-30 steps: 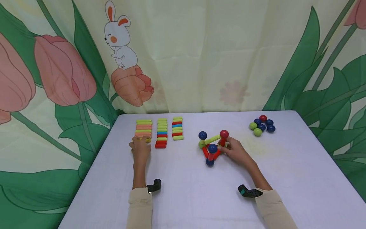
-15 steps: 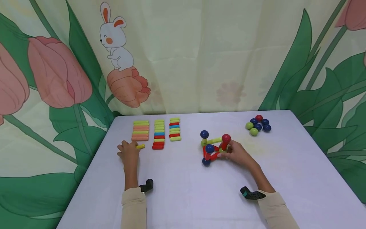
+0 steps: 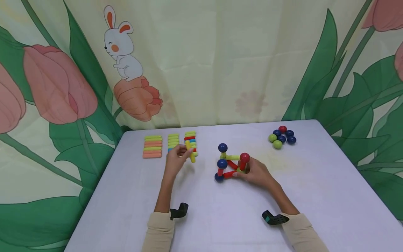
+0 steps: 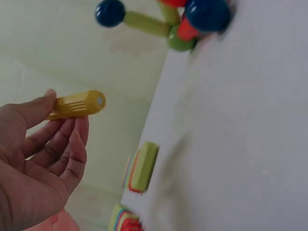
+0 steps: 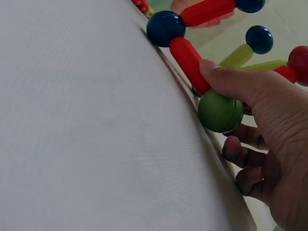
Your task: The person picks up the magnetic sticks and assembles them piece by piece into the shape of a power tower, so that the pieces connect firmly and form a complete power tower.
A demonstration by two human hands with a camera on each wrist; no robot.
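The held stick (image 4: 79, 103) is yellow, the backdrop (image 3: 189, 70) tulip-patterned.

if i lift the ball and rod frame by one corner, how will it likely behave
The frame may swivel or come apart, since its rods seem to meet the balls only at their ends. The rods look straight and probably stiff. Its ball-topped uprights look top-heavy and could tip.

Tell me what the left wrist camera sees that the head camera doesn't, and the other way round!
Only the left wrist view shows the pale spot on the end of the yellow stick.

Only the head view shows the right hand, the loose balls and the rabbit picture.

Both show the left hand pinching that stick, and some of the ball-and-stick model.
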